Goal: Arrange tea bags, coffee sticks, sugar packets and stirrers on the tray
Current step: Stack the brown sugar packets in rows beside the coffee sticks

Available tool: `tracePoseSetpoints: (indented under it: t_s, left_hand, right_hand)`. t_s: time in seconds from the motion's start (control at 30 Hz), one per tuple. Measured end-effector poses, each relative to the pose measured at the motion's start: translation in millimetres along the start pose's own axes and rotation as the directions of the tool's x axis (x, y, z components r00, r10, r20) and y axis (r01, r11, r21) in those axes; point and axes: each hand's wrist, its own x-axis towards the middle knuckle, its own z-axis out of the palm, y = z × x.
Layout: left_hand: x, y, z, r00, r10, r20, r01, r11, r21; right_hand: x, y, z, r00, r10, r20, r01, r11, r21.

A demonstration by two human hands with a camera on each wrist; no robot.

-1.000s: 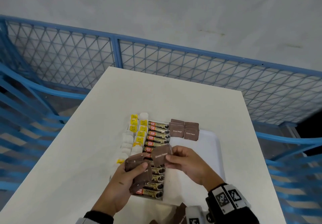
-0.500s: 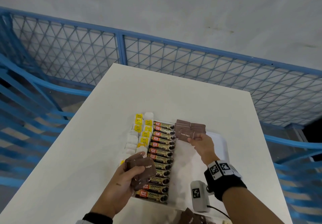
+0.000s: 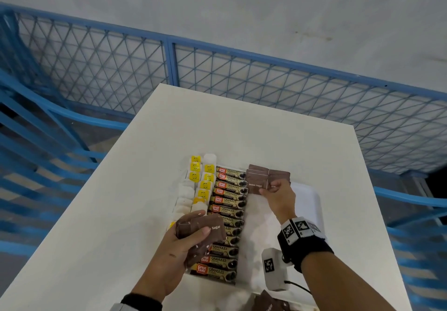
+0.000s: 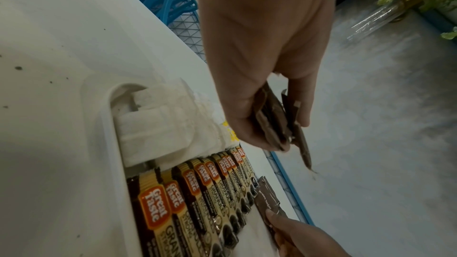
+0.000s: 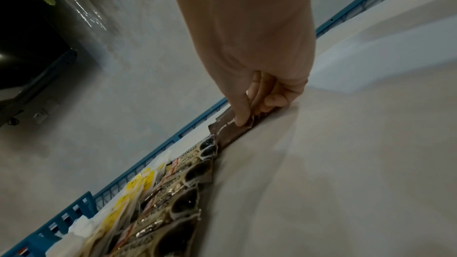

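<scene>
On white table (image 3: 121, 214), white tray (image 3: 312, 204) holds two columns of tea bags (image 3: 204, 185) at left, column of coffee sticks (image 3: 228, 211) beside them. Right hand (image 3: 278, 195) pinches brown sugar packet (image 3: 257, 185), thumb on top, packet lying on tray floor just right of coffee sticks, against other sugar packets (image 3: 278, 174) at far end. Left hand (image 3: 169, 260) grips stack of sugar packets (image 3: 200, 231) above near end of coffee column.

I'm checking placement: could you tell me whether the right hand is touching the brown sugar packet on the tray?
Touching. The right wrist view shows the right hand with a fingertip pressed on the brown sugar packet.
</scene>
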Motion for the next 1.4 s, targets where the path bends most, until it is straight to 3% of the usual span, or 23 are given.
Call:
tracePoseSetpoints:
  t_s: [0.2,0.27,0.33,0.4,0.5,0.57,0.63,0.8,1.0,1.23,1.4]
  left_hand:
    - [-1,-1,3,1.0,0.017,-0.022,-0.017,1.0,0.013]
    - [-3,0,5,1.0,0.022,-0.018,-0.022,1.0,0.016]
    - [-4,-1,7,1.0,0.021,-0.02,-0.021,1.0,0.013]
    - [-6,-1,10,0.999,0.027,-0.028,-0.026,0.999,0.02]
    - [-8,-1,13,0.999,0.049,-0.014,-0.048,0.998,0.028]
    - [-9,-2,12,0.999,0.053,-0.002,-0.053,0.998,0.036]
    - [-10,-4,11,0.999,0.041,0.016,-0.042,0.999,0.033]
    - [-9,-12,9,0.999,-0.022,0.04,0.025,0.998,-0.062]
    - [-10,-15,9,0.994,-0.087,0.07,0.094,0.99,-0.107]
    - [-13,-14,14,0.995,-0.07,0.074,0.076,0.994,-0.074]
    - [-13,-11,17,0.998,-0.04,0.056,0.042,0.999,-0.031]
  right_hand:
    - [-12,-5,0,0.992,-0.118,-0.045,0.117,0.993,-0.018]
    - [-29,-15,-3,0.988,-0.157,0.01,0.157,0.988,0.003]
    - [-50,-27,-7,0.972,-0.167,0.163,0.17,0.985,-0.007]
    - [-73,-35,-11,0.91,-0.158,0.384,0.182,0.983,-0.028]
    - [-101,-40,-16,0.757,-0.117,0.643,0.089,0.993,0.075]
    - [-114,-38,-18,0.682,-0.129,0.72,0.037,0.989,0.142]
    - [-120,-37,-21,0.657,-0.167,0.735,0.004,0.976,0.218]
    - [-124,-31,-30,0.696,-0.15,0.702,-0.09,0.952,0.293]
    - [-105,-4,-45,0.795,-0.081,0.602,-0.198,0.902,0.384]
    - [-58,19,-60,0.945,0.086,0.317,-0.201,0.915,0.35]
    - [-22,31,-60,0.983,0.142,0.115,-0.173,0.927,0.332]
